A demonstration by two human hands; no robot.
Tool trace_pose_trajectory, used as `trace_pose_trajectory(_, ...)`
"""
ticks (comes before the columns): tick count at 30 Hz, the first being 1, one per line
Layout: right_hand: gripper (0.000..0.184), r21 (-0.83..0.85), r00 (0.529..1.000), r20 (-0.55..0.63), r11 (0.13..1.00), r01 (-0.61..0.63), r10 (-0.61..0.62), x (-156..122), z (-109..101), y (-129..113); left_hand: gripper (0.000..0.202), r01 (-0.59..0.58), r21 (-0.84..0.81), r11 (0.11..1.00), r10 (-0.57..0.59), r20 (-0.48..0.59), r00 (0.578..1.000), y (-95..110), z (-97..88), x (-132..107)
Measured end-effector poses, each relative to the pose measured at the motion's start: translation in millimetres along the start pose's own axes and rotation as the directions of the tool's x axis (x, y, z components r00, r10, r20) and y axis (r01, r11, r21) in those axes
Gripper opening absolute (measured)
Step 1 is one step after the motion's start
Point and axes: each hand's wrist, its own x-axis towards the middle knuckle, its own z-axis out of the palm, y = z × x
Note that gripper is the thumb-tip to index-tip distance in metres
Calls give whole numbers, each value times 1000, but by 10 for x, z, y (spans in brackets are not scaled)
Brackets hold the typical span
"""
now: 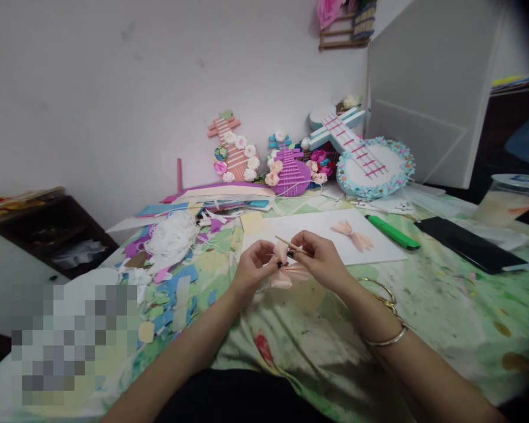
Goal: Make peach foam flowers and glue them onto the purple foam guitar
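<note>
Between my hands is a pale pink paper flower piece [286, 277], its petals fanned out below my fingers. My left hand [256, 264] pinches the pink paper from the left. In my right hand [320, 257] a thin wooden stick [286, 242] is gripped, its tip reaching left over the paper. Beyond my hands a white board [304, 226] lies on the table, and a similar pink paper bow [353, 234], gathered at its middle, rests on it.
Decorated foam lutes, one blue and white [374, 167] and one purple [291, 170], lean at the wall. A green cutter [392, 232], black phone [469, 244] and lidded cup [511, 200] lie right. White string [171, 238] and paper scraps [170, 308] cover the left. Gold-handled scissors [381, 291] sit by my right wrist.
</note>
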Motion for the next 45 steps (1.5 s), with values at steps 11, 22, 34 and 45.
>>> trace_pose_trajectory(11, 11, 56, 997, 68, 997, -44, 41, -7, 15, 12, 22, -18, 10, 1000, 18, 25, 1000, 22, -3, -15)
trace_pose_trajectory(22, 16, 85, 989, 96, 989, -119, 111, 2, 6, 15, 23, -12, -17, 1000, 12, 30, 999, 21, -3, -21)
trace_pose_trajectory(34, 17, 44, 991, 122, 997, -55, 50, -4, 15, -23, 23, 45, 2, 999, -45, 56, 997, 0, -35, -11)
trace_pose_trajectory(45, 13, 59, 991, 135, 998, -25, 16, 0, 30, 20, 13, 75, 11, 997, -76, 50, 996, -12, -52, 1)
